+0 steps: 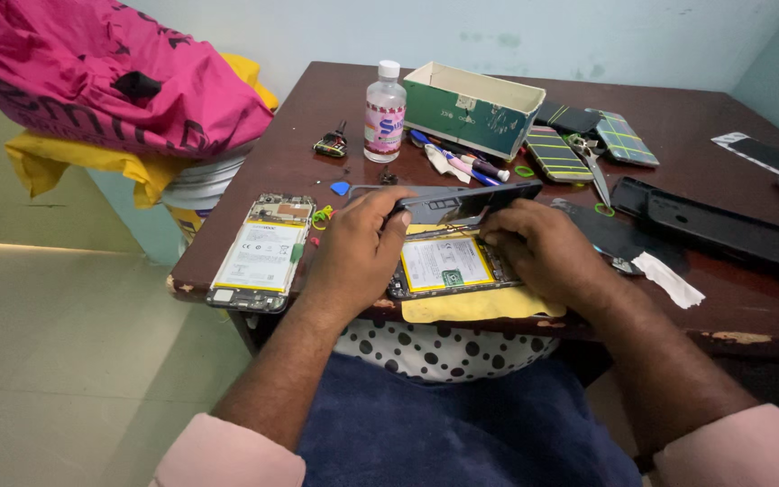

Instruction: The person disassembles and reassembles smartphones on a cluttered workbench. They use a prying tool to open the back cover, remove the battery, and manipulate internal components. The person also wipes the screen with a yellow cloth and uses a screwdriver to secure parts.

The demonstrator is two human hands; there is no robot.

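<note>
Two opened phones on brown table (462, 99): one (444, 264) on yellow cloth (475, 307) under hands, spare (261, 252) left. Left hand (358, 248) pinches raised dark back panel (462, 203) by edge; right hand (547, 252) fingers closed at hinge side, probably pinching. Panel thin, stiff, fragile: hold edges. One bottle (384, 112), one green box (472, 106).

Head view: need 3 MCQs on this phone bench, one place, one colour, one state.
1. Where does the second opened phone lie?
A. by the left hand, at the table's edge
B. inside the box
C. on the floor

2. What colour is the cloth under the opened phone between the hands?
A. blue
B. yellow
C. white

3. How is the clear bottle?
A. tipped over
B. upright, capped
C. upright, open

Answers: 1 A, it lies just outside the left hand. 2 B, yellow shows beneath that phone, by the right hand. 3 B, it stands with a white cap on.
</note>
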